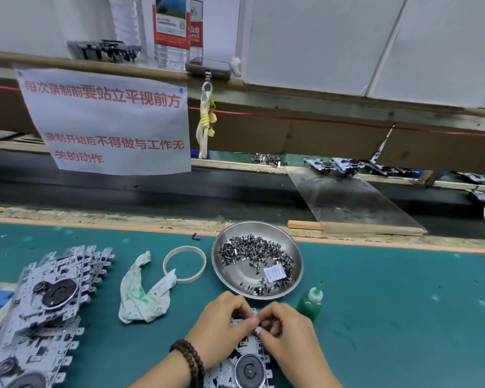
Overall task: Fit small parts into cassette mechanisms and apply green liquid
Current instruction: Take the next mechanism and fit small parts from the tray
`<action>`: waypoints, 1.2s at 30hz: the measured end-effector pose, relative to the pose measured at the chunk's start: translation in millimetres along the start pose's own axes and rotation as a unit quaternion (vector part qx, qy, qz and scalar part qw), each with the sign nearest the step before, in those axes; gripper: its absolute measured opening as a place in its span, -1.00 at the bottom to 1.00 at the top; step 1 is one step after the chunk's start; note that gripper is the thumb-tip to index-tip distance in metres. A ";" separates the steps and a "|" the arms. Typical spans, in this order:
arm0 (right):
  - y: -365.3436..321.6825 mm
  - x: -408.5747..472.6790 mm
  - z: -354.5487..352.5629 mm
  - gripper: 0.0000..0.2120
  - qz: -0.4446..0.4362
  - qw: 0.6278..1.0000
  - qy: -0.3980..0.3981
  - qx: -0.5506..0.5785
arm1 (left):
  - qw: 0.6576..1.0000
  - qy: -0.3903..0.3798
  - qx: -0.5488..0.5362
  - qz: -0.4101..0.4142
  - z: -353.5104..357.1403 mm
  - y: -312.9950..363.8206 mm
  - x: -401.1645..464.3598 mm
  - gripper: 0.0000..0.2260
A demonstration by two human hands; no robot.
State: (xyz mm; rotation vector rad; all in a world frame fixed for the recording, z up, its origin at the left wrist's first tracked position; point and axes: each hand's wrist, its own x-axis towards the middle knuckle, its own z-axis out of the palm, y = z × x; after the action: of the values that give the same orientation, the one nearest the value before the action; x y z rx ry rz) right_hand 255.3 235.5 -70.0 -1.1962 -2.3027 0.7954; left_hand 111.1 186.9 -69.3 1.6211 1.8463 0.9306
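Holding small parts (256, 257): steel dish (227, 278).

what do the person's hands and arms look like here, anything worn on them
Both forearms are bare, with no sleeves or gloves in view. The left hand has a double strand of dark brown round beads at the wrist. The right hand wears nothing visible.

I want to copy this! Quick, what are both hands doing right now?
Left hand: fingers curled on the cassette mechanism, holding it.
Right hand: fingertips pinched together over the mechanism's top; what they pinch cannot be told.
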 end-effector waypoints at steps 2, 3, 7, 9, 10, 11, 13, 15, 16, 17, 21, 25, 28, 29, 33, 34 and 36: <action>-0.5 1.3 -0.6 -0.88 -0.004 1.000 -0.006 -0.006 | 1.000 0.004 -0.002 -0.002 0.2 0.0 -0.5 -0.82; -0.7 1.7 -0.9 -0.88 -0.007 1.000 -0.008 -0.009 | 1.000 0.009 -0.004 -0.006 0.6 -0.1 -0.5 -0.81; 0.0 2.9 -1.3 -0.87 -0.009 1.000 -0.016 -0.017 | 1.000 0.015 -0.012 -0.013 2.3 0.5 -0.4 -0.80; -0.3 3.2 -1.5 -0.84 0.000 1.000 -0.019 -0.008 | 1.000 0.014 -0.014 -0.011 2.5 0.4 -0.5 -0.79; -0.9 3.4 -1.6 -0.81 0.009 1.000 -0.022 0.005 | 1.000 0.014 -0.015 -0.010 2.4 0.5 -0.1 -0.79; -1.5 3.4 -1.4 -0.76 0.021 0.999 -0.026 0.025 | 1.000 0.014 -0.015 -0.009 2.4 0.4 0.0 -0.78; -2.2 2.6 -1.6 -0.69 0.045 0.996 -0.029 0.068 | 1.000 0.014 -0.015 -0.007 2.9 -0.1 0.2 -0.78; -1.6 1.3 -2.5 -0.68 0.063 0.993 -0.031 0.099 | 1.000 0.017 -0.018 -0.007 3.6 -1.1 -0.2 -0.78; -0.7 0.5 -3.0 -0.68 0.070 0.991 -0.035 0.107 | 1.000 0.020 -0.019 -0.008 3.9 -1.6 -0.7 -0.78; 0.3 -0.1 -3.3 -0.69 0.075 0.990 -0.040 0.112 | 1.000 0.023 -0.019 -0.009 4.2 -2.2 -1.2 -0.79; 1.6 -2.1 -2.1 -0.83 0.093 0.981 -0.053 0.161 | 0.999 0.026 -0.022 -0.012 4.9 -3.5 -2.0 -0.80; 2.2 -2.1 0.6 -0.86 0.089 0.980 -0.035 0.176 | 0.999 0.025 -0.024 -0.019 5.3 -5.2 -3.2 -0.80; 2.1 -1.9 1.5 -0.90 0.080 0.984 -0.026 0.158 | 0.999 0.025 -0.022 -0.024 5.4 -5.3 -2.7 -0.80; 1.9 -2.0 1.6 -0.91 0.077 0.985 -0.025 0.151 | 0.999 0.025 -0.021 -0.025 5.8 -5.0 -2.7 -0.80; -0.1 -3.1 2.6 -0.88 0.055 0.992 -0.016 0.109 | 0.999 0.026 -0.015 -0.022 6.7 -5.2 -2.5 -0.80; -0.8 -3.1 3.4 -0.87 0.045 0.995 -0.014 0.086 | 0.999 0.027 -0.013 -0.021 6.8 -5.6 -2.7 -0.80; -1.8 -3.5 5.4 -0.87 0.023 0.999 -0.009 0.044 | 0.999 0.029 -0.011 -0.019 7.3 -5.9 -2.8 -0.81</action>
State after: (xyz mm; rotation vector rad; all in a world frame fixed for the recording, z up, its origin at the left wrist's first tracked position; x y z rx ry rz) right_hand 252.9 230.2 -73.1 -1.2111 -2.2365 0.9176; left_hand 113.3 185.0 -78.6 1.5558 1.8936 0.9872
